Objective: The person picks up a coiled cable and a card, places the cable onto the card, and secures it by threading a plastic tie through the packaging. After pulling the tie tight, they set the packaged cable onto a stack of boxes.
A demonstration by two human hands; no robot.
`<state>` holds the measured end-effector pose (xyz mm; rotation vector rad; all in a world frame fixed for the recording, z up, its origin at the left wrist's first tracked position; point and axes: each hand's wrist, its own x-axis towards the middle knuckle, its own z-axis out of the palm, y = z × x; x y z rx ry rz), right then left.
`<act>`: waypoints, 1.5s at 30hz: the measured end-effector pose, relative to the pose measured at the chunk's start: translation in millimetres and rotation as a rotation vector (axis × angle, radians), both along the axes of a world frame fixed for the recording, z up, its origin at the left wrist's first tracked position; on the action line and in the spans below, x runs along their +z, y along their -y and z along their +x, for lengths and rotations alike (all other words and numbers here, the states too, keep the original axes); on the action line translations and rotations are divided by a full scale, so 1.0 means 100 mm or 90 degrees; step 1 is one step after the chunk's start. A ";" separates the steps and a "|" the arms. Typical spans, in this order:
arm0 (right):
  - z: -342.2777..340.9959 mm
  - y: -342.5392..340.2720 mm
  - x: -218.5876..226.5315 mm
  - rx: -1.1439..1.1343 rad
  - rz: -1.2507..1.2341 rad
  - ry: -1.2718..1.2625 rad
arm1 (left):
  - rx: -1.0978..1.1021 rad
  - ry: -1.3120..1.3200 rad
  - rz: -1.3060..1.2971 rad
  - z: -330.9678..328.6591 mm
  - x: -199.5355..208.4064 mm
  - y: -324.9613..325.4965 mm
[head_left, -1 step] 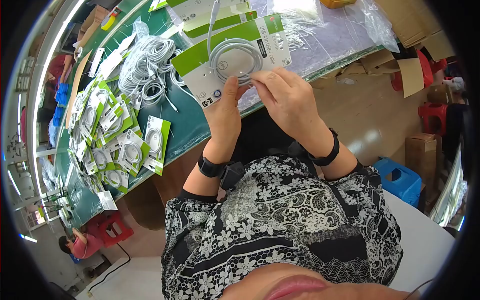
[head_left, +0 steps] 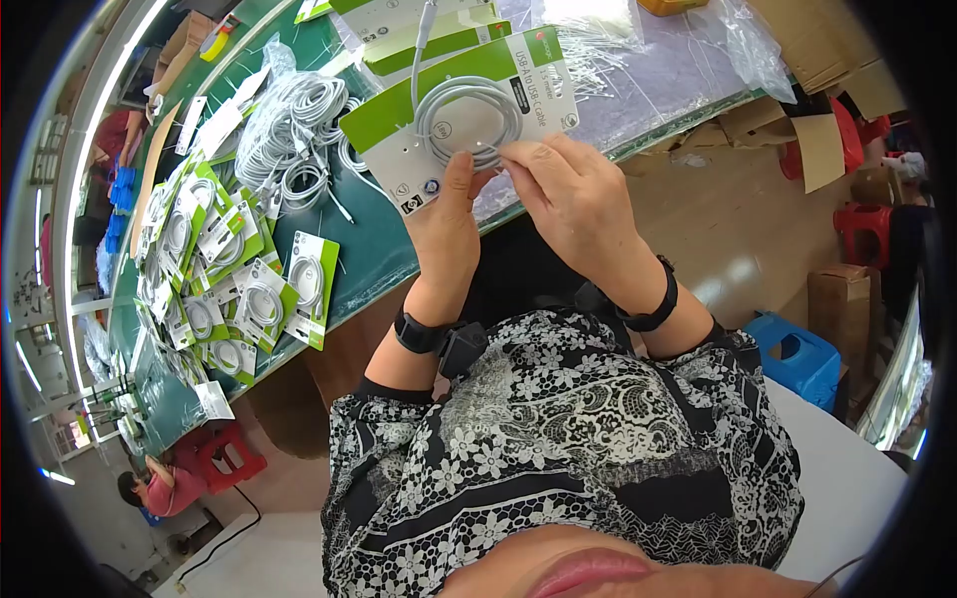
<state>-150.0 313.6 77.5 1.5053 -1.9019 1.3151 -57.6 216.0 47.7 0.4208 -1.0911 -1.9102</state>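
My left hand (head_left: 448, 224) is closed on the lower edge of a green and white packaging card (head_left: 395, 151), thumb in front. A coiled light grey cable (head_left: 424, 130) lies against the card's face, and one end with a plug (head_left: 430, 18) runs up past its top edge. At the lower right of the coil, my right hand (head_left: 573, 199) is closed in a pinch, its fingertips touching the coil. Whatever lies between those fingertips is too small or hidden to make out. The card is tilted and held above the table's near edge.
Carded cables (head_left: 214, 259) are heaped on the green table (head_left: 371, 244) to the left, beside a bundle of loose grey cables (head_left: 299, 130). Thin white ties (head_left: 598, 75) lie scattered at the back right. A blue stool (head_left: 797, 359) stands on the floor at right.
The card with the cable has shifted very slightly left. Both hands keep the same hold.
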 end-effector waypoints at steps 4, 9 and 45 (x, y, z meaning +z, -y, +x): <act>-0.01 -0.04 0.05 -0.018 0.042 -0.025 | 0.018 -0.011 -0.047 -0.02 0.03 0.01; 0.00 -0.03 0.05 -0.010 0.064 -0.022 | 0.028 -0.013 -0.088 -0.02 -0.01 0.03; -0.31 0.34 -0.71 0.287 0.014 0.444 | -0.060 0.041 0.101 0.25 0.16 -0.04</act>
